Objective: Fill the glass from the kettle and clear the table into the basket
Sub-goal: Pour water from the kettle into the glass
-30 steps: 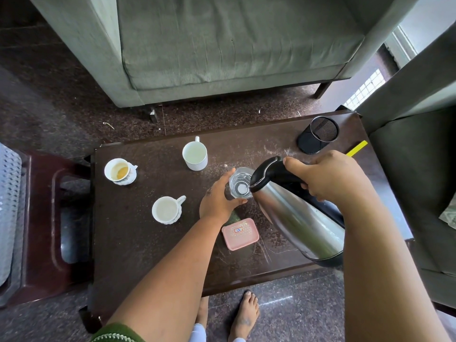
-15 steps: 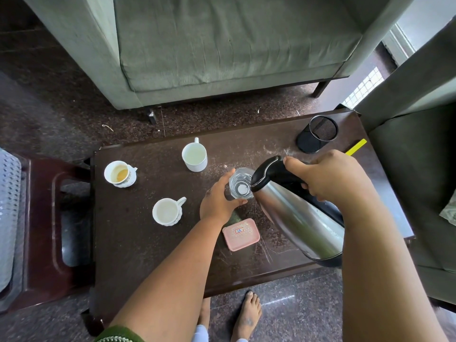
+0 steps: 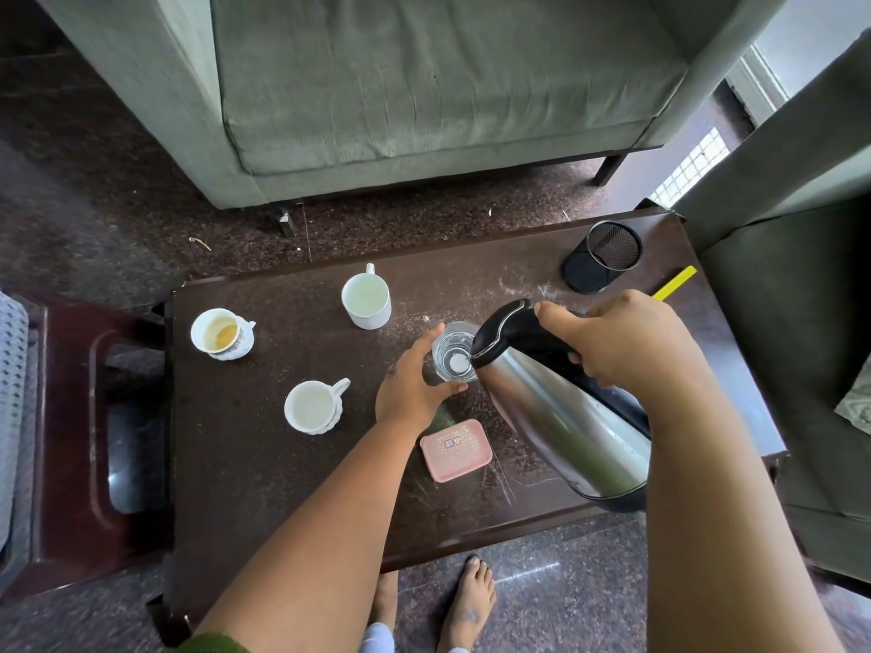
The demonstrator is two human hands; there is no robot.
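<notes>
A clear glass (image 3: 453, 352) stands upright near the middle of the dark wooden table (image 3: 264, 492). My left hand (image 3: 411, 387) grips it from the left side. My right hand (image 3: 627, 344) grips the black handle of a steel kettle (image 3: 561, 417), which is tilted with its spout right over the glass rim. Three white cups also sit on the table: one with brown dregs (image 3: 220, 332) at the left, one (image 3: 366, 296) at the back, one (image 3: 315, 407) toward the front. A pink lidded box (image 3: 456, 449) lies in front of the glass.
A black mesh pen holder (image 3: 603, 256) lies on its side at the table's back right, a yellow stick (image 3: 675, 282) beside it. A green sofa (image 3: 424, 87) stands behind, an armchair (image 3: 801, 322) at the right. A dark stool (image 3: 70, 440) and a white perforated basket edge (image 3: 12, 369) are at the left.
Almost nothing has moved. Both hands keep their holds on the glass and kettle, with the kettle still tilted over the glass.
</notes>
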